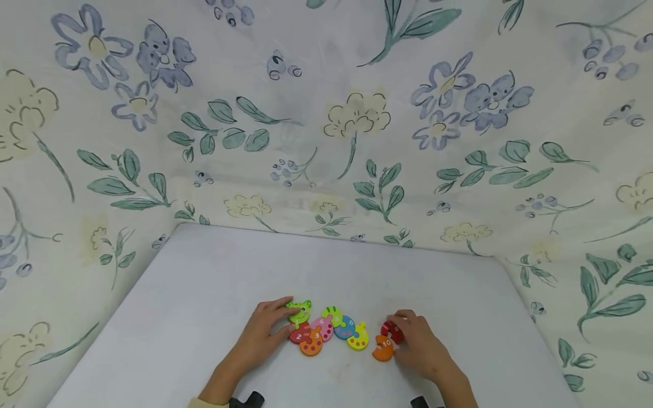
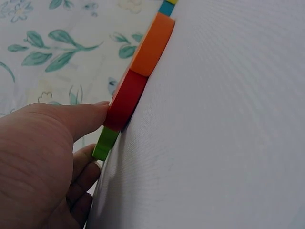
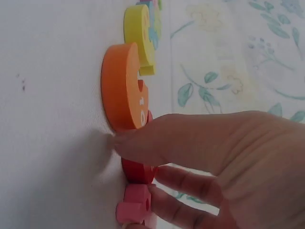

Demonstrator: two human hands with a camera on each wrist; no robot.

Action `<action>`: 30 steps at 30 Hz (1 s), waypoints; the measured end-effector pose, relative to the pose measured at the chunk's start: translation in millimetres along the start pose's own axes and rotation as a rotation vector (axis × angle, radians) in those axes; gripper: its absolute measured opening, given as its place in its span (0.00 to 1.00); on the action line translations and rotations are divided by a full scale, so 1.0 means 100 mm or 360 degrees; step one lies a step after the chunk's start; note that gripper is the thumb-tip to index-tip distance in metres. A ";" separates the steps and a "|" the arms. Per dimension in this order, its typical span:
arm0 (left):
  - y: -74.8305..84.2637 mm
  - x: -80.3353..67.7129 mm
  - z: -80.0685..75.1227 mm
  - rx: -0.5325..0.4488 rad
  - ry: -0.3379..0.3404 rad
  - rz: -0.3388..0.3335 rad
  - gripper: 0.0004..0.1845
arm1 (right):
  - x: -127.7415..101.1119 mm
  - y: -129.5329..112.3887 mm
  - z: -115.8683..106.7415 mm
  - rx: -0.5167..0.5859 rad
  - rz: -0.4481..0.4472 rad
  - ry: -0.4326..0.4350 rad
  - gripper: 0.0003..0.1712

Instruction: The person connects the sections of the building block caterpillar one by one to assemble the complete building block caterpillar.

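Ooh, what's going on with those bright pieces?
Somebody is handling flat, colourful number pieces on a white tabletop. The left hand touches a green head-shaped piece and a red rounded piece marked 2, at one end of a row that finishes with a yellow rounded piece. The right hand holds a dark red curved piece, with an orange curved piece marked 10 right beside it. Those two lie apart from the row.

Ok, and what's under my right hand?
Partly visible under the right hand: a red piece and, in the right wrist view, a pink piece. An orange piece sits alongside. The head view can't show what the hand covers.
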State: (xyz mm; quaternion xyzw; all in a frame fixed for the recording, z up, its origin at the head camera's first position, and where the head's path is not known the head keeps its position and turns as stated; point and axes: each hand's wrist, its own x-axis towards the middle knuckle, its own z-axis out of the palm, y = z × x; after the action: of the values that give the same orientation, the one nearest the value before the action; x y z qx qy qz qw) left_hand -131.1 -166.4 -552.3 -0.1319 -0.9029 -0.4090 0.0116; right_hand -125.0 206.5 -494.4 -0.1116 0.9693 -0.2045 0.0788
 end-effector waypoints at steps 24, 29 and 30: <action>0.01 -0.01 -0.01 0.0001 -0.0005 -0.0061 0.21 | 0.04 0.10 0.04 -0.0082 -0.0044 0.0143 0.28; 0.03 0.00 -0.02 0.0008 -0.0006 -0.0045 0.21 | 0.10 0.01 0.06 -0.0197 -0.0101 0.0125 0.27; 0.03 0.00 -0.02 0.0014 -0.0005 -0.0044 0.21 | 0.11 0.00 0.05 -0.0198 -0.0102 0.0109 0.27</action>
State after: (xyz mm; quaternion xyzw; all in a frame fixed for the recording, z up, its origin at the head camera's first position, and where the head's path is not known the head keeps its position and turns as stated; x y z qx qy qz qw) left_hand -130.1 -165.7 -548.5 -0.1200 -0.9064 -0.4049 0.0052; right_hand -134.8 202.0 -500.1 -0.1400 0.9782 -0.1502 0.0319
